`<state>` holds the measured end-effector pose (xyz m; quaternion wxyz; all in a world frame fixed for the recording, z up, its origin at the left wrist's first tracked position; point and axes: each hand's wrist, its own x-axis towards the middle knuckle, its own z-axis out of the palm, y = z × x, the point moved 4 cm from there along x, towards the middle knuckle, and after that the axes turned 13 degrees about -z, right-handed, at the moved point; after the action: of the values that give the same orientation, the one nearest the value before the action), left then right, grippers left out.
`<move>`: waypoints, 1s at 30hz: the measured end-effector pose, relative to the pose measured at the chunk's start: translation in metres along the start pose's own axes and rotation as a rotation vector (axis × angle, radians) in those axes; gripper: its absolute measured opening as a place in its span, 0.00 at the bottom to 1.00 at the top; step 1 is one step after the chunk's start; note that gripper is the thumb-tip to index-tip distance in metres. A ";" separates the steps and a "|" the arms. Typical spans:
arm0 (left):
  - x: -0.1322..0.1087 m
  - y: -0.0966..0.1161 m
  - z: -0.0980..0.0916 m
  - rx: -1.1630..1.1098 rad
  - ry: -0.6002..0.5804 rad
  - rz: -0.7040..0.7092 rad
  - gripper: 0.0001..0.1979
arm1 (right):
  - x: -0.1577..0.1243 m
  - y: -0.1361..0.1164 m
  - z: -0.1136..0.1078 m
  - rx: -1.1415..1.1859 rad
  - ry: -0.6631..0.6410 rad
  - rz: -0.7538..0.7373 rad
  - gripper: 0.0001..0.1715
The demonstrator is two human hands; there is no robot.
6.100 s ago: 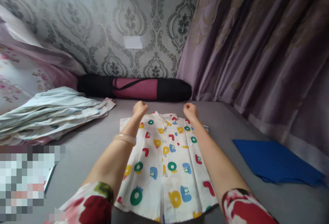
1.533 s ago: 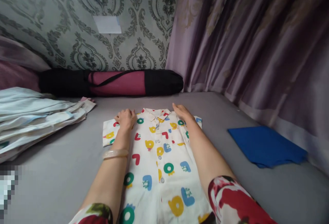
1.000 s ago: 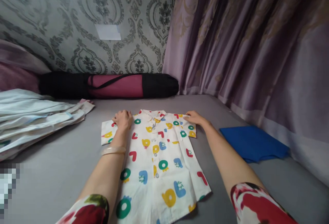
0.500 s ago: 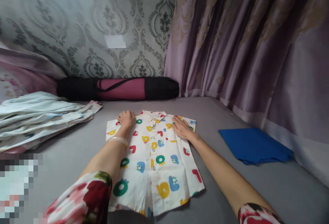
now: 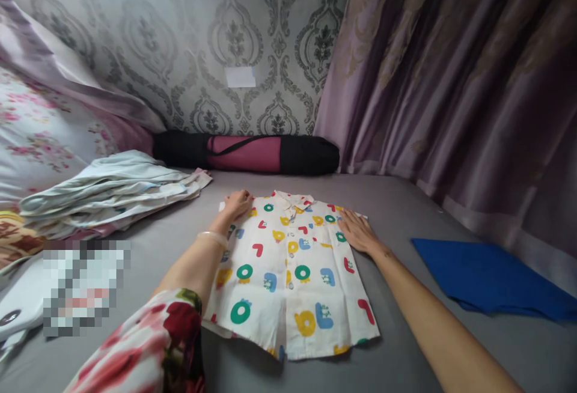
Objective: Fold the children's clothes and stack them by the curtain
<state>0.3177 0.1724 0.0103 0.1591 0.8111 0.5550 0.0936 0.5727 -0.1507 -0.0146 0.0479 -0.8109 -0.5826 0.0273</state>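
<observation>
A white short-sleeved button shirt (image 5: 288, 279) with coloured letter prints lies front side up, its collar away from me. At its left shoulder my left hand (image 5: 238, 204) rests with bent fingers closed on the cloth; the fingertips are hidden. My forearm covers most of the left sleeve. My right hand (image 5: 358, 231) lies flat on the right shoulder and sleeve, fingers stretched out and slightly apart.
A folded blue cloth (image 5: 487, 276) lies to the right. Rumpled pale clothes (image 5: 112, 185) are at left, near a floral pillow (image 5: 40, 128) and a white object, partly pixelated (image 5: 27, 297). A black and maroon long bag (image 5: 247, 154) lies along the wall beside purple curtains (image 5: 406, 68).
The view has turned left, so everything sits further right. My right hand has slid outward over the shirt toward the right sleeve. My left hand stays near the left shoulder.
</observation>
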 end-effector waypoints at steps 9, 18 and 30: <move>-0.008 -0.071 -0.041 -0.069 -0.012 -0.063 0.17 | 0.002 0.000 0.000 0.007 0.064 -0.014 0.36; -0.066 -0.106 -0.063 -0.289 -0.228 -0.060 0.26 | -0.032 0.003 -0.018 0.509 0.363 0.104 0.33; -0.202 -0.118 -0.062 -0.317 -0.625 -0.013 0.33 | -0.153 -0.050 -0.025 0.748 0.195 0.267 0.16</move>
<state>0.1205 0.0337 0.0303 0.4459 0.7621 0.4634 -0.0750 0.4794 -0.2806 0.0136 0.3904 -0.8048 -0.4149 0.1664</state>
